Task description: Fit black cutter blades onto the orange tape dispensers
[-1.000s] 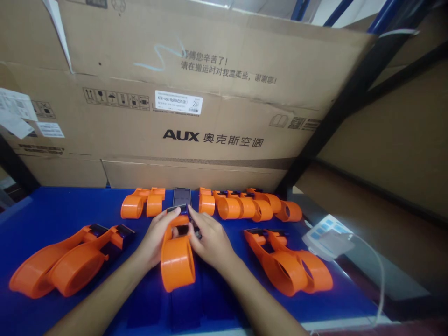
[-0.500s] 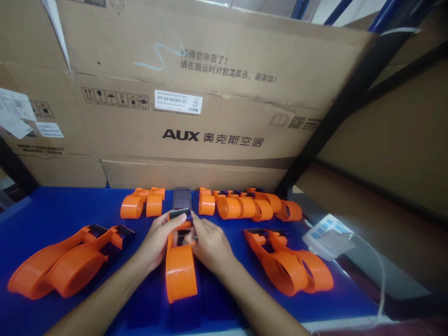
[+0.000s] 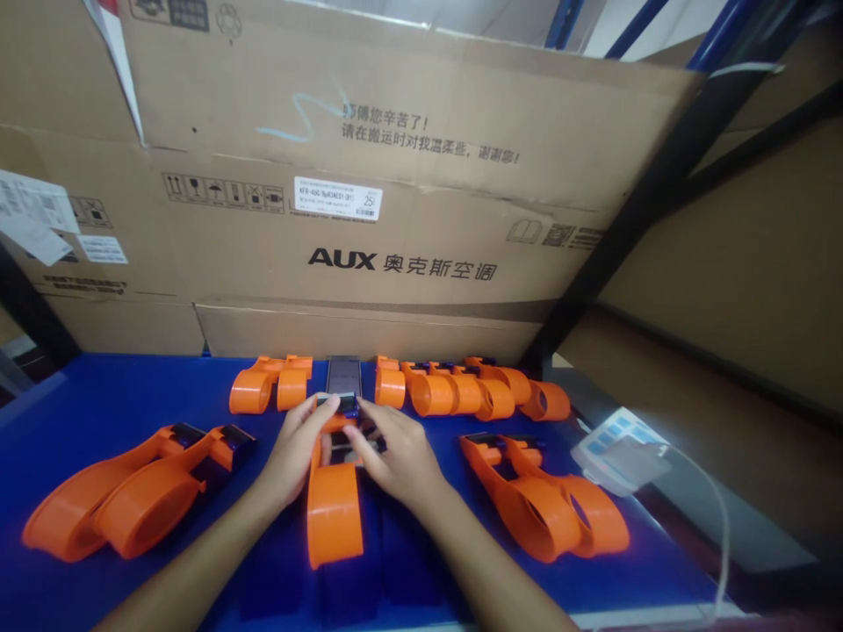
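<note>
An orange tape dispenser [image 3: 335, 518] with a dark blue end is tilted up in front of me, its round part toward me. My left hand [image 3: 296, 448] grips its far end, the thumb lying over the dark edge. On the other side is my right hand [image 3: 401, 452], its thumb and index finger spread apart. The index fingertip is at the dark blue corner, and the thumb points across the dispenser's middle. The right hand's lower fingers are partly hidden. Just beyond the hands, a dark flat device like a phone [image 3: 343, 376] lies on the blue table surface [image 3: 263, 584].
Two similar dispensers [image 3: 154, 509] lie at left and two more [image 3: 540, 513] at right. Several others [image 3: 431, 393] form a back row before a large cardboard box [image 3: 395, 219]. A white device [image 3: 619, 448] with a cable sits at the right edge by a dark post [image 3: 596, 272].
My right thumb and index finger have spread apart and loosened from the dispenser's dark end. The left hand keeps its grip, its thumb slightly shifted left. The view has tilted slightly.
</note>
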Demonstrator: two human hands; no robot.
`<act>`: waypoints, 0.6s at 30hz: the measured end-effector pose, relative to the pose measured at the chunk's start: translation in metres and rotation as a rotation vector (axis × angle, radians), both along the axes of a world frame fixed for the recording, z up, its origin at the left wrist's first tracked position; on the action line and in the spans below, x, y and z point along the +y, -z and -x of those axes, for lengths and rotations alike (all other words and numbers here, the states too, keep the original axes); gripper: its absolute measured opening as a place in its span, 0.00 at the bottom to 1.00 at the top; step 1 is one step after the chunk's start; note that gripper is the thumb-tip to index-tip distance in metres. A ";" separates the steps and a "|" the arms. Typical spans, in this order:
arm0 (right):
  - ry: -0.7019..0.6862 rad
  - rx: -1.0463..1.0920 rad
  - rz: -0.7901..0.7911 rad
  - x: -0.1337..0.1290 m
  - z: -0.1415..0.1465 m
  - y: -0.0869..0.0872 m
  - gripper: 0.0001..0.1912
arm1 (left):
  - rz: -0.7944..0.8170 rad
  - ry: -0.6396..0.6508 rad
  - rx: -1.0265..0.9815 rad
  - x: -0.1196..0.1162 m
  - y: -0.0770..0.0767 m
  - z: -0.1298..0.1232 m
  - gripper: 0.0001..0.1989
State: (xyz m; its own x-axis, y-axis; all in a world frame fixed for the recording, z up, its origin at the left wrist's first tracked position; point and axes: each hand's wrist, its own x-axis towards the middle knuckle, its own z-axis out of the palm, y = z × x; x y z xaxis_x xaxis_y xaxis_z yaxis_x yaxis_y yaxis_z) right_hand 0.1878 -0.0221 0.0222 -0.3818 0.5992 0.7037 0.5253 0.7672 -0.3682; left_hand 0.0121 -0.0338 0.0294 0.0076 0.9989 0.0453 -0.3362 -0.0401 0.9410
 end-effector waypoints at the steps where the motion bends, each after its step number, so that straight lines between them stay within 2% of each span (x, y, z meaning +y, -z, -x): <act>1: 0.010 0.019 0.011 -0.001 0.000 -0.001 0.19 | -0.020 0.011 0.046 0.000 0.002 0.001 0.16; 4: 0.024 0.042 0.049 -0.003 0.000 -0.004 0.13 | -0.087 0.040 0.169 0.001 0.008 0.002 0.16; 7: 0.015 0.033 0.082 -0.006 0.001 -0.007 0.11 | -0.102 0.074 0.183 0.001 0.010 0.004 0.16; 9: -0.007 0.054 0.129 -0.007 0.001 -0.009 0.10 | -0.090 0.085 0.136 0.001 0.009 0.005 0.15; 11: -0.045 0.159 0.250 -0.006 0.000 -0.011 0.10 | -0.059 0.131 0.050 0.000 0.004 0.006 0.16; 14: -0.096 0.378 0.479 0.000 -0.003 -0.015 0.17 | -0.027 0.208 -0.069 -0.002 -0.005 0.008 0.17; 16: -0.070 0.408 0.516 0.008 -0.007 -0.017 0.18 | -0.027 0.187 -0.093 -0.002 -0.009 0.009 0.16; 18: 0.011 0.317 0.467 0.016 -0.012 -0.018 0.15 | -0.022 0.132 -0.084 0.000 -0.008 0.010 0.15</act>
State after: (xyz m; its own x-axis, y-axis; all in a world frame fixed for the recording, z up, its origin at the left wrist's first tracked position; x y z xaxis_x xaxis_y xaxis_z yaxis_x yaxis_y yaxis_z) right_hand 0.1999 -0.0065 0.0403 -0.1864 0.8775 0.4418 0.3408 0.4795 -0.8087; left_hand 0.0019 -0.0339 0.0379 0.1342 0.9882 0.0732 -0.4170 -0.0107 0.9089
